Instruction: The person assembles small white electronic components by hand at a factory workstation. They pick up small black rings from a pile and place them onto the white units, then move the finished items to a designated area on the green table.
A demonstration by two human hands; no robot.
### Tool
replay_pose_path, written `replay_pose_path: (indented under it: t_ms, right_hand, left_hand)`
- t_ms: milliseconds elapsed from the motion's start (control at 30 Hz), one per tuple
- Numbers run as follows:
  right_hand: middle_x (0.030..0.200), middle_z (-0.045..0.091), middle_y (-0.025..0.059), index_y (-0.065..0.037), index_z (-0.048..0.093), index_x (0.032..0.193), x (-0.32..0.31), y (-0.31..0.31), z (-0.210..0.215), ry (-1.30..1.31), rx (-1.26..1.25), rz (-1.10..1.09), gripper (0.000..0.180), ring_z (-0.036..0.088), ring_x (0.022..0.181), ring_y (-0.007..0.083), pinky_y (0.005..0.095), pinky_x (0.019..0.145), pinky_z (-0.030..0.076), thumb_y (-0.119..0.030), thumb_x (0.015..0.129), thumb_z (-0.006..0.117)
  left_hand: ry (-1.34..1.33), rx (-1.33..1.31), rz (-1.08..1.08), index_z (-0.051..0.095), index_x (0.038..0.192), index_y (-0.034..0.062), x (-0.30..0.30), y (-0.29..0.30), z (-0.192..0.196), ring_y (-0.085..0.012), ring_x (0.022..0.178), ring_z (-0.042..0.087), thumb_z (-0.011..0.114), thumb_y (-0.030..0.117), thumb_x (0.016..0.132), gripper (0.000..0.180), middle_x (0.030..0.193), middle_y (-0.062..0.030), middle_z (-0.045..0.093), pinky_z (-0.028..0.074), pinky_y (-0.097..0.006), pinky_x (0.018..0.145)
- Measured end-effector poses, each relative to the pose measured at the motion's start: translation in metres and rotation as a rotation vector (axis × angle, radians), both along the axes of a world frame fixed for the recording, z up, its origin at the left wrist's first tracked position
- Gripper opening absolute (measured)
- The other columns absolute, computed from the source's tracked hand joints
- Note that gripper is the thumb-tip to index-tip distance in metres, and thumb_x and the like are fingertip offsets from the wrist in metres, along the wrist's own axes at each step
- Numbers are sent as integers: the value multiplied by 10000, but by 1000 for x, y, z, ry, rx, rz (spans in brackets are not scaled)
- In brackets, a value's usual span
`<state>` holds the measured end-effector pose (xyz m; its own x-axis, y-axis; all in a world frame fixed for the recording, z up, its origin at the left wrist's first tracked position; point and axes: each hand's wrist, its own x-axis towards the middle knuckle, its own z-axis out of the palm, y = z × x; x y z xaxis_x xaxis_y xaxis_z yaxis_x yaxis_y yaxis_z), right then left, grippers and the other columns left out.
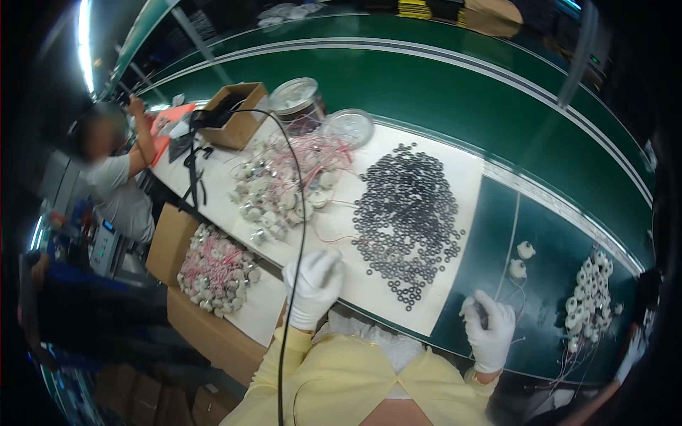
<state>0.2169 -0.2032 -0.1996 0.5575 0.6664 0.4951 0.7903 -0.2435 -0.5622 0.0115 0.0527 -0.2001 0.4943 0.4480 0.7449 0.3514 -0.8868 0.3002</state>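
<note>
White-gloved left hand (pixel 313 282) and white-gloved right hand (pixel 490 330) flank the small black ring-shaped parts (pixel 408 199); each grip's closure cannot be told.

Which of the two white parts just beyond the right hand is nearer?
The lower white part, closer to the right hand than the upper one.

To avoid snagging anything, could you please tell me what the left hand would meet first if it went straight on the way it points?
The left hand would probably meet the thin red wire on the white work surface first, though depth is unclear.
</note>
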Motion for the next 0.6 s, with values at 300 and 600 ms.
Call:
replay_pose_path:
  t_ms: [300,600]
  right_hand:
    - [761,714,-33,-78,691,1067,4,3,0,-27,-62,-22,272,542,569,159,337,665,419,-33,806,752]
    - [735,720,-42,-67,676,1074,2,4,-6,79,-66,-41,241,551,558,134,323,672,418,-40,840,721]
  left_hand:
    - [-22,37,135,667,1169,70,-18,90,-3,-398,888,663,725,-18,845,341,1098,-188,668,548,-461,774]
    - [64,-4,225,607,1342,68,-81,107,-54,-411,1273,552,754,113,871,495,1412,-194,539,480,-468,1030]
